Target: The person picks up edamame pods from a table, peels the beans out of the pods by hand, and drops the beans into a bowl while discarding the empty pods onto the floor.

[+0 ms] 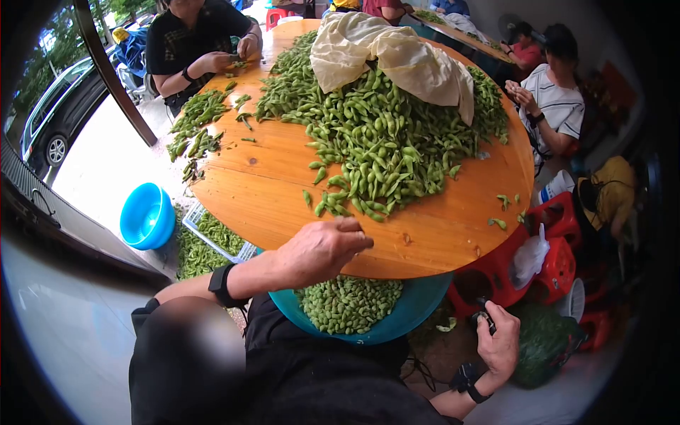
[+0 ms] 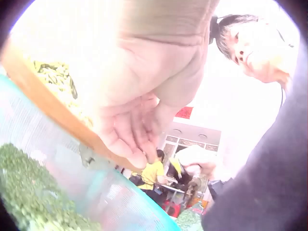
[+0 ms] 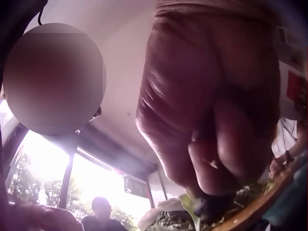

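Over the near edge of the round wooden table (image 1: 248, 180), my left hand (image 1: 319, 248) hangs with loosely bent fingers. Its palm shows nothing held in the left wrist view. My right hand (image 1: 500, 343) is low at the right, beside the table, its fingers curled round a small black object (image 1: 486, 322) whose kind I cannot tell. A green pod piece (image 3: 190, 208) shows at those fingertips in the right wrist view. A large heap of green soybean pods (image 1: 382, 142) covers the table. Below the edge, a teal basin (image 1: 425, 301) holds shelled green beans (image 1: 347, 304).
A cream cloth (image 1: 397, 60) drapes the heap. Blue basin (image 1: 147, 216) and pod-filled white crate (image 1: 219, 234) stand at left. Red stools (image 1: 556, 265) and a dark green bag (image 1: 542, 347) crowd the right. People sit at the table's far left and right.
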